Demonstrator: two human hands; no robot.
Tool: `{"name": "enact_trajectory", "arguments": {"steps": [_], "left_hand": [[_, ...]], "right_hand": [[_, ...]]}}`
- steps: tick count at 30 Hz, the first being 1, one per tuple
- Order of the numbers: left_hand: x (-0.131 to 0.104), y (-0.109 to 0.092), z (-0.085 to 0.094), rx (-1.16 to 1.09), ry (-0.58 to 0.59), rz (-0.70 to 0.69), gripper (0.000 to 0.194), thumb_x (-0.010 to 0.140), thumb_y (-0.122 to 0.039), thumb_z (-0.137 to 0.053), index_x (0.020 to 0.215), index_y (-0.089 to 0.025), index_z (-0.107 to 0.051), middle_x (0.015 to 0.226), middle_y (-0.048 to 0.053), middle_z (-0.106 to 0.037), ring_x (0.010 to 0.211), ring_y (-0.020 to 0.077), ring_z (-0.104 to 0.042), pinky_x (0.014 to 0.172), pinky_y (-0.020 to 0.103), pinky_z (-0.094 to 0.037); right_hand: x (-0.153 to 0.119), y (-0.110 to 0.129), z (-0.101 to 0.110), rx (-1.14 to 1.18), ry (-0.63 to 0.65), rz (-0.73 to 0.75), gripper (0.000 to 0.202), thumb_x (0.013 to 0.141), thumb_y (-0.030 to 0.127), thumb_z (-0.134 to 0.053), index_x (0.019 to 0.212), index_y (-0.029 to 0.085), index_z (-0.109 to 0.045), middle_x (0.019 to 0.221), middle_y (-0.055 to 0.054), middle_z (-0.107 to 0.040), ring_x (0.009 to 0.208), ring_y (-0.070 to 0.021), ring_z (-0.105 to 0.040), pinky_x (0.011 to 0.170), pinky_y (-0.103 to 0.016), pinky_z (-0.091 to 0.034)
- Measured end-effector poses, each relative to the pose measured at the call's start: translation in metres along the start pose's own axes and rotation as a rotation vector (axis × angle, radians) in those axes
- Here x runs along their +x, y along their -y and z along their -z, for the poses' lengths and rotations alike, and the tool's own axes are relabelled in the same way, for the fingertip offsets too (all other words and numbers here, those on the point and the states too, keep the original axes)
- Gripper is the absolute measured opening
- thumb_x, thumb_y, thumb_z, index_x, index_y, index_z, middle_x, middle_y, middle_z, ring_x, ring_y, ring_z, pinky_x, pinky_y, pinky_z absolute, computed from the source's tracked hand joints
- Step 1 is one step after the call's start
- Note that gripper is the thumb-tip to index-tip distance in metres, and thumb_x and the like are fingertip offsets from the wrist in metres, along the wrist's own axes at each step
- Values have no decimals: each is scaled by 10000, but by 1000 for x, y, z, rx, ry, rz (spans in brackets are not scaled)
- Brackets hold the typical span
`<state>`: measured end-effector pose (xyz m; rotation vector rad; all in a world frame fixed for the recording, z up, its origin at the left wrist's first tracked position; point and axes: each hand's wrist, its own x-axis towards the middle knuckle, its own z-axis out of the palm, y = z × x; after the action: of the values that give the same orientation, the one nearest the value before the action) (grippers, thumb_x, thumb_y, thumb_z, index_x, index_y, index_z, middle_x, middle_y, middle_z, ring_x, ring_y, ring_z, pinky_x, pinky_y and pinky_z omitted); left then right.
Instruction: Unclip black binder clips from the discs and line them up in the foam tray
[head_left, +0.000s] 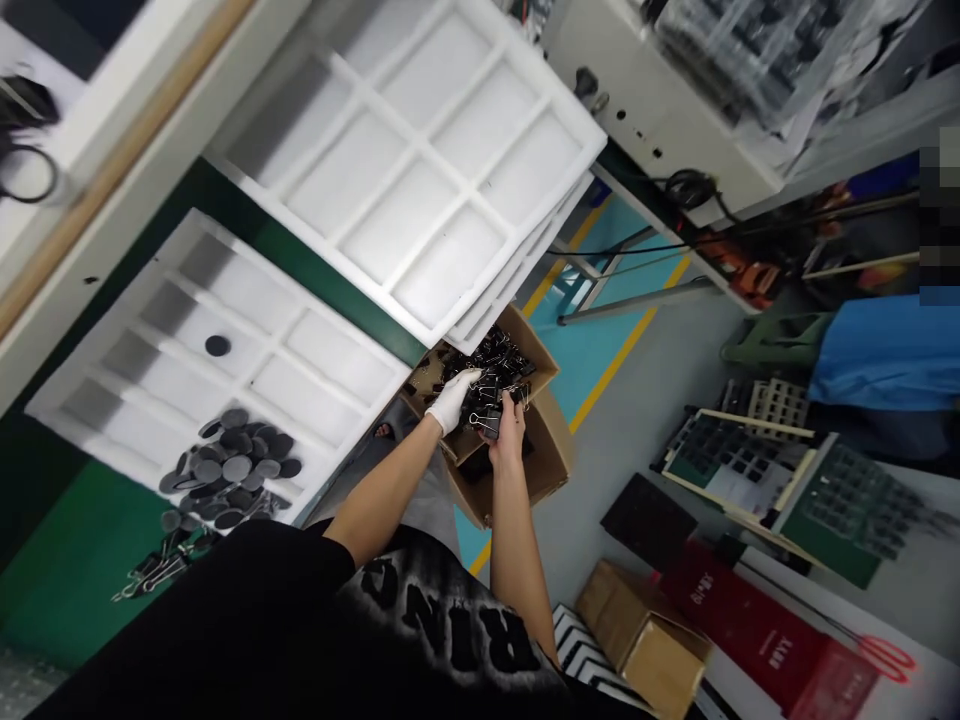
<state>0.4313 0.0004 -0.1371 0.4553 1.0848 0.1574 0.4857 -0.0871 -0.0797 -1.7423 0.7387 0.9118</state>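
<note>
Both my hands reach down over an open cardboard box [546, 350] full of black binder clips [501, 352]. My left hand [452, 400] wears a white glove and is closed around the near side of a bunch of clips. My right hand [510, 428], bare, grips the same bunch from the other side. Wire handles of a few binder clips [486, 420] stick out between the two hands. Parts of the fingers are hidden by the clips. A second open cardboard box [551, 455] stands directly below my right wrist.
White divided trays [420, 150] are stacked on the green bench, jutting over its edge. Another white tray [330, 340] holds a pile of dark round discs [236, 460]. Loose binder clips [157, 565] lie beside it. Rightward stand a blue-covered chair [885, 350] and red boxes [750, 620].
</note>
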Motion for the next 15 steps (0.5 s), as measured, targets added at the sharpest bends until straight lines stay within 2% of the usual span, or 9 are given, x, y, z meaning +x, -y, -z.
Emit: {"name": "enact_trajectory", "arguments": {"steps": [4, 9, 12, 13, 15], "left_hand": [[-36, -25, -13, -74, -21, 6, 425, 721, -492, -803, 1055, -232, -763, 1133, 46, -795, 1122, 246, -701, 1017, 383, -516], [-92, -68, -17, -203, -31, -42, 373, 724, -477, -814, 993, -223, -765, 1053, 60, -809, 1044, 259, -725, 966, 393, -540], [-130, -97, 0, -289, -54, -97, 365, 732, -480, -805, 976, -213, -762, 981, 71, -812, 950, 257, -736, 923, 398, -556], [-142, -106, 11, -320, -62, -114, 378, 737, -503, -795, 963, -202, -760, 947, 80, -810, 902, 259, -738, 896, 407, -564], [-168, -122, 42, -389, -91, -161, 425, 750, -556, -766, 942, -178, -758, 899, 101, -802, 814, 262, -735, 839, 423, -576]], "right_hand": [[-39, 27, 3, -93, -17, -29, 771, 787, 610, -762, 1475, 325, -562, 1207, -53, -741, 879, -217, -750, 665, -347, -646], [-93, 48, -6, -171, 47, 70, 863, 787, 629, -761, 1551, 334, -492, 1361, -69, -680, 893, -221, -748, 651, -358, -654], [-124, 48, -25, -223, 111, 154, 888, 781, 620, -770, 1568, 328, -479, 1349, -68, -687, 890, -223, -747, 646, -350, -656], [-134, 45, -35, -246, 162, 197, 868, 789, 611, -764, 1562, 326, -490, 1318, -64, -703, 897, -223, -749, 650, -341, -655], [-155, 32, -60, -318, 351, 271, 829, 826, 603, -725, 1572, 337, -478, 1277, -45, -723, 948, -215, -750, 681, -315, -654]]}}
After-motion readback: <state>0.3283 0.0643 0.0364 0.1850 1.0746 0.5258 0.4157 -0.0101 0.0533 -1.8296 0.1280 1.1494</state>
